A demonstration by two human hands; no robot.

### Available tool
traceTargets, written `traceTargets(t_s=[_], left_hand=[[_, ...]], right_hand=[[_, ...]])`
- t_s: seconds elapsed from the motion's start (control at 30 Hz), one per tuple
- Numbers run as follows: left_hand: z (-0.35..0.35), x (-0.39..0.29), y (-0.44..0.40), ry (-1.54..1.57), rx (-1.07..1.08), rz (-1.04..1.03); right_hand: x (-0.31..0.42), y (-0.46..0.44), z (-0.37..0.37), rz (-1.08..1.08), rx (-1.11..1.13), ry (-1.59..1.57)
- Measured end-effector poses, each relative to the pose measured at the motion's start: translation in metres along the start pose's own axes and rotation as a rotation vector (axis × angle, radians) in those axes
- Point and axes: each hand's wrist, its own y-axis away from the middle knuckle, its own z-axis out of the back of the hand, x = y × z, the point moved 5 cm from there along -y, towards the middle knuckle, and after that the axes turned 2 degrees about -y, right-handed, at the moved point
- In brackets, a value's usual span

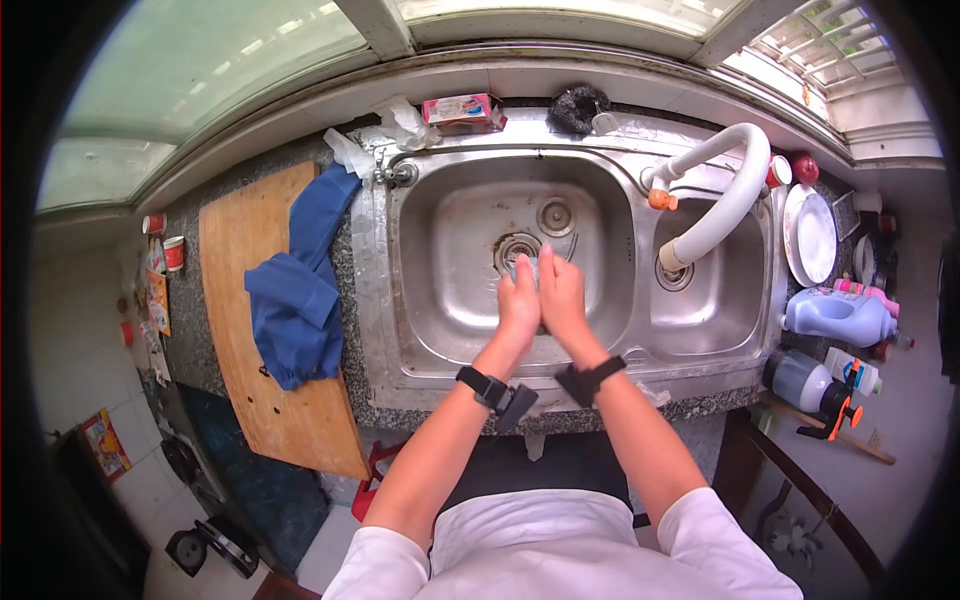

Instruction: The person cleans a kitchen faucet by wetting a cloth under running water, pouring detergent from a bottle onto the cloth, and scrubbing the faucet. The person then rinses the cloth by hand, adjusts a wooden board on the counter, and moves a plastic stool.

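Left hand (516,308) and right hand (564,297) were close together over the large basin (440,240), probably so drips landed there. Small pale thing (534,272) showed between them; couldn't tell if either hand gripped it, fingers mostly hidden. Faucet spout (738,200) pointed into the small basin (705,325), apparently out of their way.

Between your left hand (516,306) and your right hand (564,294), most of a small pale thing (535,268) is hidden, so you cannot tell what it is, and your left fingers cover part of the drain (507,247) beyond. To your left, the blue cloth (293,312) hides part of the wooden board (228,240), and the lettering on the pink box (458,108) at the far side is too small to read. Your white shirt (540,545) is cut off by the near edge.
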Motion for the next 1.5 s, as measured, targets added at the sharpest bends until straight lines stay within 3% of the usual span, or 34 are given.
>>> traceTargets(t_s=[0.07, 0.1, 0.23, 0.37, 0.43, 0.47, 0.57, 0.63, 0.7, 0.77, 0.83, 0.9, 0.97, 1.13, 1.17, 1.23, 1.3, 1.37, 1.43, 1.5], left_hand=[[0.003, 0.001, 0.005, -0.052, 0.01, 0.166], [0.004, -0.006, 0.004, -0.042, 0.002, 0.154], [0.001, 0.008, 0.013, 0.02, -0.024, 0.082], [0.015, -0.003, 0.008, 0.214, 0.19, 0.215], [0.003, -0.023, 0.01, 0.62, 0.437, 0.167], [0.006, -0.023, 0.013, 0.668, 0.496, 0.17], [0.008, -0.046, 0.031, 0.475, 0.507, 0.043], [0.012, -0.054, 0.04, 0.389, 0.464, -0.048], [0.02, -0.055, 0.043, 0.175, 0.364, -0.127], [0.024, -0.057, 0.044, 0.193, 0.43, -0.091], [0.028, -0.061, 0.049, 0.207, 0.5, -0.054], [0.034, -0.074, 0.063, 0.13, 0.541, -0.114], [0.04, -0.072, 0.061, 0.083, 0.524, -0.111], [0.047, -0.06, 0.055, 0.029, 0.487, -0.112], [0.05, -0.046, 0.045, -0.076, 0.47, -0.143], [0.054, -0.043, 0.043, -0.182, 0.45, -0.179], [0.052, -0.054, 0.054, -0.471, 0.503, -0.384], [0.052, -0.052, 0.058, -0.331, 0.516, -0.352], [0.06, -0.067, 0.059, -0.112, 0.423, -0.3], [0.068, -0.075, 0.053, -0.091, 0.448, -0.303]], right_hand=[[-0.001, 0.015, -0.005, 0.063, -0.024, 0.033], [0.006, 0.016, -0.009, 0.152, -0.03, 0.062], [0.001, 0.002, 0.0, -0.035, 0.089, 0.095], [-0.003, 0.02, 0.004, -0.01, 0.132, -0.02], [-0.024, 0.01, 0.022, -0.094, 0.02, -0.387], [-0.028, 0.004, 0.034, -0.083, 0.017, -0.385], [-0.031, 0.008, 0.057, -0.195, -0.055, -0.331], [0.028, 0.024, 0.071, 0.228, -0.214, 0.101], [0.045, 0.035, 0.071, 0.242, -0.105, 0.099], [0.066, 0.047, 0.054, 0.357, 0.208, 0.109], [0.065, 0.047, 0.059, 0.363, 0.119, 0.089], [0.059, 0.046, 0.061, 0.181, 0.165, 0.011], [0.062, 0.053, 0.057, 0.234, 0.148, 0.035], [0.05, 0.066, 0.045, 0.155, 0.23, -0.291], [0.048, 0.068, 0.044, 0.158, 0.232, -0.291], [0.034, 0.067, 0.039, -0.047, 0.242, -0.514], [0.029, 0.066, 0.034, -0.05, 0.147, -0.488], [0.015, 0.067, 0.025, -0.422, 0.241, -0.729], [0.02, 0.066, 0.023, -0.419, 0.268, -0.903], [0.012, 0.061, 0.033, -0.339, 0.136, -0.676]])
